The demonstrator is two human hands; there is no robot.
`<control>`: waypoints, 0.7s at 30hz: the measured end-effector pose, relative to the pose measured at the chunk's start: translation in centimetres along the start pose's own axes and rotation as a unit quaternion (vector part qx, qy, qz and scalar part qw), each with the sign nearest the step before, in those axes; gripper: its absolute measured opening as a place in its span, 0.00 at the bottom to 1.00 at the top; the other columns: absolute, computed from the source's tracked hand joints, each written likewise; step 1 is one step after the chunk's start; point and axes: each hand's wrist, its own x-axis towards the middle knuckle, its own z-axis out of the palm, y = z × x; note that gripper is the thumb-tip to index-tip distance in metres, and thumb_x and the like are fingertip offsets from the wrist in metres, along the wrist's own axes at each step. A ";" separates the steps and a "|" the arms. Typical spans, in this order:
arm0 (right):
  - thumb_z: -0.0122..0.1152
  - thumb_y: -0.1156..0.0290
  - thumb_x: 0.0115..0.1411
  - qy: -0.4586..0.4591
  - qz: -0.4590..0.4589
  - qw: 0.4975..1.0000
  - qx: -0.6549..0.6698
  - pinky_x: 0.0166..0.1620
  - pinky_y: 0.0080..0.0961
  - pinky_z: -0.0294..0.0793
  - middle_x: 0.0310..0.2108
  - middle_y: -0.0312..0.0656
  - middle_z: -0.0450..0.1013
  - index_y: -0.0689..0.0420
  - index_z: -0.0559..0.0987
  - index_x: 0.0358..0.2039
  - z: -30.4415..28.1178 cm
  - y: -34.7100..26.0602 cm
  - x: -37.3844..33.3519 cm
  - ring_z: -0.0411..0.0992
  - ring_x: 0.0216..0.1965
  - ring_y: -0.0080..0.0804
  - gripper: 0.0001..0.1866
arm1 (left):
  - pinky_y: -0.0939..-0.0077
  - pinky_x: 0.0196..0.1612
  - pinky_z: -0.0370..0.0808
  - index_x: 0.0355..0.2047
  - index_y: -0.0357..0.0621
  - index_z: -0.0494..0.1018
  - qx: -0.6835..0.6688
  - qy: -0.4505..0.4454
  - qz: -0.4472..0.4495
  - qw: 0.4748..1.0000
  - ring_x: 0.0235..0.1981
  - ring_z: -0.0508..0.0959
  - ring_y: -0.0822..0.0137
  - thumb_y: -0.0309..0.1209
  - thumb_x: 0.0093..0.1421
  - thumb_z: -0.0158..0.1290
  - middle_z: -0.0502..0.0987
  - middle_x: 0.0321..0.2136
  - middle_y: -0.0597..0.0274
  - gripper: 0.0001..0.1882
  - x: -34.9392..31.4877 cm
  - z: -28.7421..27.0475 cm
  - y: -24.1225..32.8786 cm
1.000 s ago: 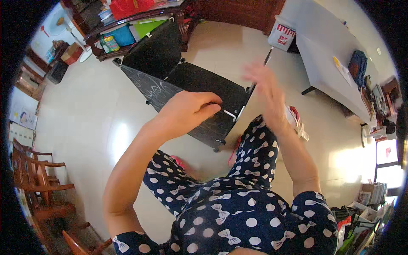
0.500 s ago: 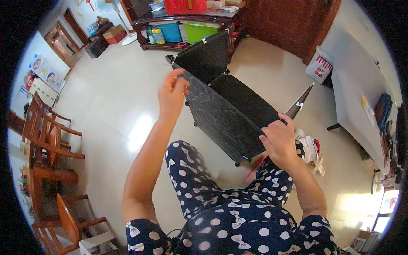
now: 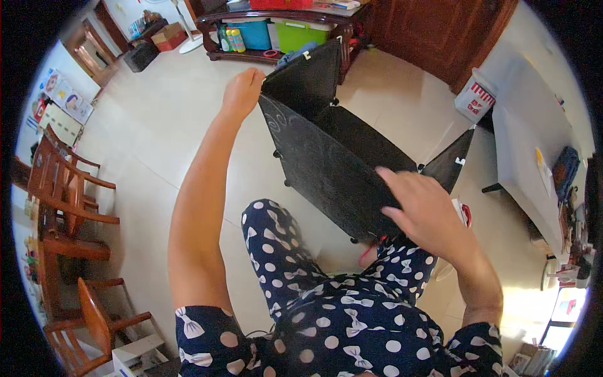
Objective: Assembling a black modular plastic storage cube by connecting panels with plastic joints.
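In front of me stands an open-topped black storage unit made of thin panels. Its near panel (image 3: 320, 169) has faint pale swirls and slants from far left to near right. My left hand (image 3: 244, 93) is closed at this panel's far top corner; what its fingers pinch there is hidden. My right hand (image 3: 422, 207) straddles the top edge near the right end, thumb on the outer face and fingers over the edge. White clips show on the far-left side panel (image 3: 308, 72) and on the right side panel (image 3: 451, 160). Small black connectors sit at the corners.
My knees (image 3: 276, 232) are close to the unit's near side. Behind it stands a dark wooden cabinet (image 3: 217, 26) with a blue and a green bin. Wooden chairs (image 3: 69, 182) line the left; a white bin (image 3: 475, 97) and a grey board (image 3: 524, 138) stand right.
My left hand has moved away from me to the panel's far corner and closed. The right side panel has swung more upright. My right hand has shifted slightly, with its fingers further over the edge.
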 end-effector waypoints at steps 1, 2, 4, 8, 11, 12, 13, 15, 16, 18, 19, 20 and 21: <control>0.64 0.66 0.53 -0.024 -0.020 1.000 -0.001 0.44 0.39 0.72 0.38 0.47 0.72 0.59 0.65 0.56 0.0 -0.8 2.2 0.73 0.40 0.45 0.31 | 0.52 0.44 0.71 0.35 0.37 0.77 -0.005 -0.002 -0.002 1.000 0.38 0.76 0.40 0.41 0.65 0.40 0.78 0.32 0.41 0.21 0.7 0.1 -0.3; 0.63 0.65 0.54 -0.034 -0.032 0.999 -0.021 0.43 0.39 0.72 0.39 0.47 0.72 0.59 0.64 0.58 0.5 -1.8 4.9 0.73 0.41 0.46 0.32 | 0.50 0.44 0.71 0.35 0.37 0.77 0.037 -0.038 0.027 0.998 0.39 0.76 0.40 0.41 0.65 0.39 0.78 0.33 0.40 0.22 1.1 -0.3 -1.0; 0.61 0.63 0.57 -0.038 -0.037 0.997 -0.048 0.39 0.43 0.74 0.38 0.48 0.71 0.60 0.64 0.56 2.0 -3.3 11.0 0.73 0.42 0.47 0.29 | 0.49 0.45 0.70 0.35 0.37 0.77 0.069 -0.071 0.057 0.993 0.39 0.76 0.39 0.42 0.65 0.38 0.78 0.34 0.39 0.22 2.1 0.1 -1.9; 0.54 0.65 0.60 -0.031 0.013 0.995 -0.089 0.39 0.45 0.76 0.34 0.52 0.77 0.61 0.71 0.41 8.0 -2.9 22.6 0.77 0.38 0.51 0.14 | 0.52 0.48 0.71 0.37 0.39 0.78 0.151 -0.127 0.040 0.979 0.42 0.77 0.42 0.47 0.65 0.37 0.78 0.38 0.40 0.26 2.7 0.6 -2.9; 0.49 0.67 0.61 -0.028 0.041 0.993 -0.103 0.39 0.46 0.75 0.33 0.54 0.78 0.61 0.72 0.38 10.4 -1.3 25.2 0.77 0.37 0.52 0.11 | 0.52 0.48 0.72 0.37 0.40 0.79 0.165 -0.100 -0.039 0.980 0.44 0.77 0.42 0.50 0.65 0.37 0.78 0.40 0.42 0.28 2.1 0.2 1.9; 0.47 0.67 0.61 -0.021 0.030 0.993 -0.109 0.39 0.47 0.75 0.32 0.55 0.78 0.62 0.73 0.37 11.1 -1.8 25.2 0.77 0.37 0.53 0.11 | 0.52 0.48 0.73 0.37 0.41 0.79 0.158 -0.071 -0.127 0.977 0.44 0.78 0.43 0.51 0.65 0.37 0.79 0.40 0.43 0.28 1.0 -0.5 2.3; 0.47 0.67 0.61 -0.028 0.026 0.993 -0.108 0.39 0.47 0.75 0.32 0.55 0.78 0.62 0.73 0.37 11.5 -1.8 24.9 0.77 0.37 0.53 0.11 | 0.51 0.47 0.73 0.38 0.42 0.80 0.181 -0.074 -0.109 0.975 0.45 0.78 0.43 0.51 0.65 0.37 0.79 0.41 0.43 0.28 1.0 -0.4 1.5; 0.46 0.72 0.59 -0.017 -0.008 0.994 -0.112 0.39 0.44 0.78 0.34 0.54 0.78 0.63 0.76 0.37 10.6 -1.6 24.9 0.79 0.38 0.50 0.12 | 0.50 0.47 0.73 0.38 0.42 0.80 0.167 -0.064 -0.117 0.977 0.44 0.78 0.43 0.50 0.65 0.37 0.79 0.41 0.43 0.28 1.0 -0.4 1.5; 0.46 0.72 0.59 -0.021 -0.008 0.993 -0.112 0.39 0.44 0.78 0.34 0.54 0.78 0.63 0.76 0.37 10.7 -1.5 24.9 0.79 0.38 0.50 0.12 | 0.50 0.47 0.73 0.37 0.42 0.80 0.154 -0.055 -0.119 0.979 0.44 0.78 0.43 0.50 0.65 0.37 0.79 0.40 0.42 0.28 1.0 -0.2 1.5; 0.47 0.72 0.58 -0.020 -0.004 0.996 -0.089 0.39 0.46 0.78 0.35 0.55 0.78 0.63 0.76 0.37 10.9 -1.7 25.1 0.78 0.38 0.51 0.12 | 0.50 0.48 0.73 0.36 0.40 0.80 0.147 -0.044 -0.100 0.983 0.44 0.78 0.42 0.48 0.64 0.37 0.79 0.39 0.41 0.27 1.7 0.5 -0.7; 0.47 0.72 0.58 -0.022 -0.008 0.996 -0.085 0.39 0.46 0.78 0.35 0.55 0.78 0.63 0.76 0.37 11.1 -2.0 25.3 0.78 0.38 0.51 0.12 | 0.50 0.48 0.73 0.35 0.39 0.80 0.141 -0.035 -0.080 0.986 0.43 0.78 0.41 0.47 0.64 0.37 0.79 0.38 0.41 0.27 2.0 0.8 -2.2; 0.48 0.72 0.58 -0.014 -0.005 0.997 -0.079 0.39 0.46 0.78 0.35 0.56 0.78 0.63 0.76 0.37 11.2 -1.8 25.3 0.78 0.38 0.52 0.11 | 0.50 0.48 0.73 0.35 0.39 0.80 0.139 -0.040 -0.080 0.986 0.43 0.78 0.41 0.47 0.64 0.37 0.79 0.38 0.41 0.27 2.3 1.2 -2.4; 0.49 0.73 0.57 -0.006 -0.004 0.997 -0.073 0.40 0.46 0.78 0.35 0.56 0.78 0.63 0.76 0.37 11.3 -1.6 25.3 0.78 0.38 0.52 0.11 | 0.50 0.49 0.73 0.34 0.38 0.80 0.120 -0.036 -0.076 0.989 0.43 0.78 0.40 0.46 0.63 0.37 0.79 0.38 0.40 0.26 2.7 1.5 -2.6</control>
